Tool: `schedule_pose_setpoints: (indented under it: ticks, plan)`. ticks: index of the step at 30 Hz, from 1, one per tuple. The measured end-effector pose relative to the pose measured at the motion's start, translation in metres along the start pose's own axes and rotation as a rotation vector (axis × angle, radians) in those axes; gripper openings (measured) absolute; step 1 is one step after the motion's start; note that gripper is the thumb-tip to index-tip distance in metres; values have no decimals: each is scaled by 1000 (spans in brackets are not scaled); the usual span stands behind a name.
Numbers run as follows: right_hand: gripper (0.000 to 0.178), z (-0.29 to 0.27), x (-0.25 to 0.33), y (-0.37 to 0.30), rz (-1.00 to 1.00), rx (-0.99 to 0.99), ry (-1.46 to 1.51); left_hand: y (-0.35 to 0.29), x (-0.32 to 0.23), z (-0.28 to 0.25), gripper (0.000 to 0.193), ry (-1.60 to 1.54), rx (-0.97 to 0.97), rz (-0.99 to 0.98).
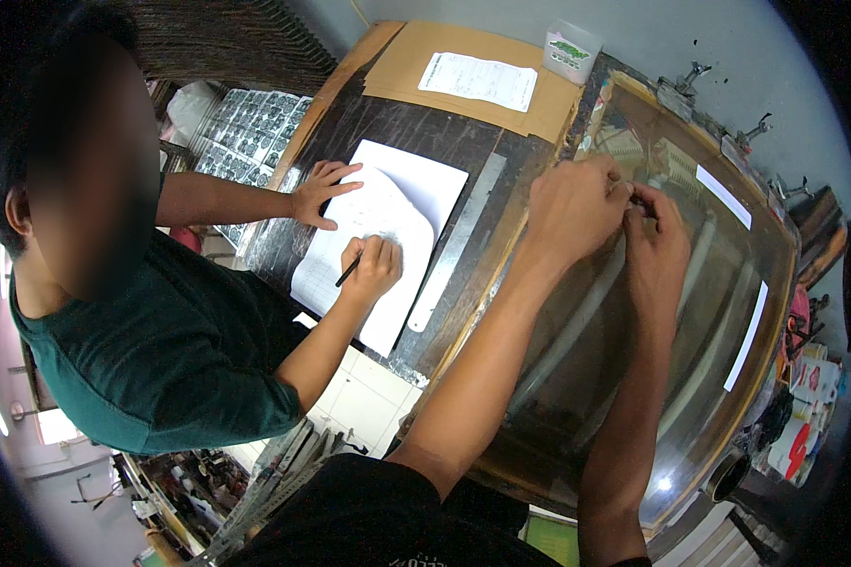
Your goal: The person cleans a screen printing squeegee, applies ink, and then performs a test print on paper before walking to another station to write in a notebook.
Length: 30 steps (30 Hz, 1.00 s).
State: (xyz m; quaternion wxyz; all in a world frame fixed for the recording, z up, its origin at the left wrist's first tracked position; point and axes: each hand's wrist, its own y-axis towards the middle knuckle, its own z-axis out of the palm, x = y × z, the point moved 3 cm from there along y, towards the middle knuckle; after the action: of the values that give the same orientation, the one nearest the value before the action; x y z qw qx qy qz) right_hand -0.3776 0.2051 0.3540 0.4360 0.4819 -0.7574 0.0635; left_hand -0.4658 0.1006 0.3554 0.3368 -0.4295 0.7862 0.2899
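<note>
My left hand (577,208) and my right hand (659,236) meet above the far part of a glass-topped, wood-framed table (563,416). The fingertips of both are pinched together, almost touching. Whatever sits between them is too small or hidden to make out. Under the glass, pale tubes (577,326) run lengthwise. Two white strips, a far one (724,197) and a nearer one (746,336), lie along the right side of the glass, apart from my hands.
At my left a person in a green shirt (180,364) writes with a black pen (348,273) on white papers (416,180). Beside these lies a metal ruler (459,246). Farther back are brown cardboard (394,80), a printed sheet (477,82) and a clear plastic container (570,55). Metal clamps (695,76) line the far edge.
</note>
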Motion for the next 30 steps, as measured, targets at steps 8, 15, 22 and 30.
schedule_pose_setpoints:
  ticks: [8, 15, 22, 30]
  plan:
    - [25, 0, 1, 0, 31, 4, 18, 1, 1, 2, 26, -13, 16, -10]
    - [25, 1, -3, 0, 2, -12, 12, 0, 1, 1, 27, -12, 5, -6]
    - [25, 1, 0, -1, 1, -11, -2, 0, 3, 2, 26, -15, -18, 22]
    - [24, 1, -1, -1, -7, -10, 5, -1, 2, 2, 27, -14, -32, 26]
